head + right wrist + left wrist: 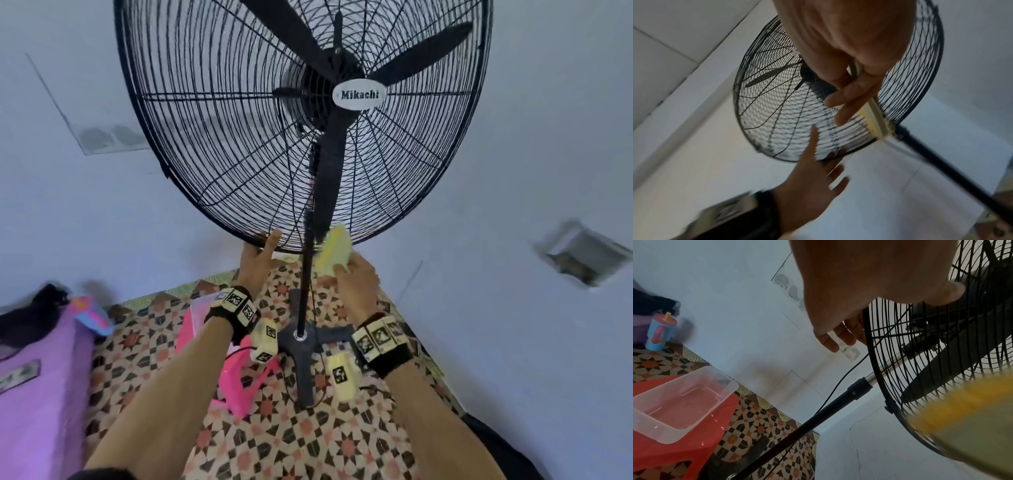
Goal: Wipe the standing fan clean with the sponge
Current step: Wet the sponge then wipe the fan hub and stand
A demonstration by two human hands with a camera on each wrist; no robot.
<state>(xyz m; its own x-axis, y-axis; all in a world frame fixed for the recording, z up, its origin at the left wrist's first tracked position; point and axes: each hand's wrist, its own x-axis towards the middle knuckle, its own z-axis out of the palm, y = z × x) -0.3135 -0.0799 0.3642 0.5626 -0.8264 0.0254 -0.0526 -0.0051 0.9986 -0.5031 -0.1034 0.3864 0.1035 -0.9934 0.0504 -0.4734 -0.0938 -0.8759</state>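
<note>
Yellow sponge [334,250] looks soft and light, so your right hand [356,277] pinches one end. Beside it, your left hand [257,258], fingers spread, steadies the fan [301,116] by its stiff, springy wire rim.

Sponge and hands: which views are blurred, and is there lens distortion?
Left wrist: sponge is a yellow smear, fan cage sharp. Right wrist: left hand and its wristband motion-blurred. Head: cage rim bows from wide-angle distortion; right hand slightly soft.
</note>
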